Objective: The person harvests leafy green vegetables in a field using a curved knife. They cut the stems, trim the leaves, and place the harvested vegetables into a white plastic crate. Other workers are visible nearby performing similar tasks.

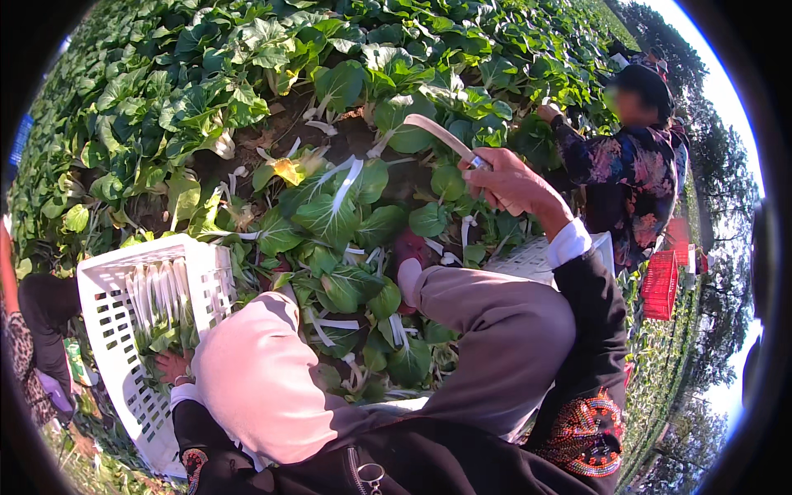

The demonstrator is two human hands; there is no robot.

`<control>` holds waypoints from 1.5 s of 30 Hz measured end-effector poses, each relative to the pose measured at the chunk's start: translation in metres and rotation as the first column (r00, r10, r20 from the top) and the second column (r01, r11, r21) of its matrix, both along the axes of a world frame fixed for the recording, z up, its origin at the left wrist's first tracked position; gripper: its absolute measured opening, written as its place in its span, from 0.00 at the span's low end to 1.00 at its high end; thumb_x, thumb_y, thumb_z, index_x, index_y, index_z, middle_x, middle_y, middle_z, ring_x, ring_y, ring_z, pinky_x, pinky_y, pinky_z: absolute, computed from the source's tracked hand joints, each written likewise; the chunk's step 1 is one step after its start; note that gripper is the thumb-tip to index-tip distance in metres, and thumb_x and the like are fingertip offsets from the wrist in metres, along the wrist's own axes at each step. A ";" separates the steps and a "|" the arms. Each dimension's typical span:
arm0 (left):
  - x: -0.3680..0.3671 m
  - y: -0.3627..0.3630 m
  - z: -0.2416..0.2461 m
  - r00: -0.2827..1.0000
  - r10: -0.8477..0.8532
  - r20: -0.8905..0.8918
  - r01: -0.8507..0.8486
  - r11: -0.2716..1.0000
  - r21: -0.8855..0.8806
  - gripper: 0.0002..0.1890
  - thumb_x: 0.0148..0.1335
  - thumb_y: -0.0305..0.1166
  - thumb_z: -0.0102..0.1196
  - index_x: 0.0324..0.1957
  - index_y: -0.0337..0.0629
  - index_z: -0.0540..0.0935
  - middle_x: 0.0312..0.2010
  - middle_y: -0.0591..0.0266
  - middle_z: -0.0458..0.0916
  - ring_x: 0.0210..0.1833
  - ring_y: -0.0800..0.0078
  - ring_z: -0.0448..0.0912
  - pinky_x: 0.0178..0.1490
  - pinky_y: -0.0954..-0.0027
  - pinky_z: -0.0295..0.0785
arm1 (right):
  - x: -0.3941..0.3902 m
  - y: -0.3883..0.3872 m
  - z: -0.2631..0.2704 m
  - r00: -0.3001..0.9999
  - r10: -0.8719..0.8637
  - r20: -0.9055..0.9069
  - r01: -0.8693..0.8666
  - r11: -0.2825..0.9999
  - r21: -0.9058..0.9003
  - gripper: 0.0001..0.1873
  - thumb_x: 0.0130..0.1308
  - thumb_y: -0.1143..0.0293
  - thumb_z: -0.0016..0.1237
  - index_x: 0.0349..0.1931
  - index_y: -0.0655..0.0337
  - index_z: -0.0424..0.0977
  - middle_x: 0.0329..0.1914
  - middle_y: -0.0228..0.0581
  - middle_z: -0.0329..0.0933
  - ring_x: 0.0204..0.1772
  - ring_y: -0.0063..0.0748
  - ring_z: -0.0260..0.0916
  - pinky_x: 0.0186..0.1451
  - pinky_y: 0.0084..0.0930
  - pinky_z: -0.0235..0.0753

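My right hand [513, 179] is closed around the handle of a curved harvesting knife [439, 136], raised over the plants with its blade pointing up and left. At my left side, my left hand [173, 366] reaches into a white plastic crate [213, 278] and touches the leafy ends of the bok choy [158, 291] there. These lie in a row, white stalks toward the crate's far end. My knee hides part of that hand, and I cannot tell whether it grips the leaves. Loose bok choy leaves [334, 216] are strewn on the ground between my legs.
Dense rows of growing bok choy [260, 43] stand ahead. Another white crate [526, 257] is partly behind my right knee. A person in a floral jacket [625, 161] works at the right, near red crates [661, 284]. Another person's dark-clothed leg [46, 309] shows at the far left.
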State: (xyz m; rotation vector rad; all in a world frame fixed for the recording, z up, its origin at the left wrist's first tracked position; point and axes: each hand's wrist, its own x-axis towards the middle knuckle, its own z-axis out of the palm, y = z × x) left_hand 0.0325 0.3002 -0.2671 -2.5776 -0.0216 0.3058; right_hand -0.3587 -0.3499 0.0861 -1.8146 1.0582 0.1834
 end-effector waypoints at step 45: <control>-0.253 -0.721 0.082 -0.088 -0.875 0.475 0.555 -0.440 -0.707 0.18 0.40 0.22 0.53 0.39 0.44 0.78 0.51 0.56 0.69 0.58 0.57 0.64 0.58 0.56 0.58 | -0.094 -0.031 -0.377 0.884 -0.449 0.127 0.400 0.588 -0.703 0.09 0.54 0.69 0.46 0.33 0.64 0.73 0.32 0.49 0.73 0.39 0.53 0.70 0.42 0.43 0.69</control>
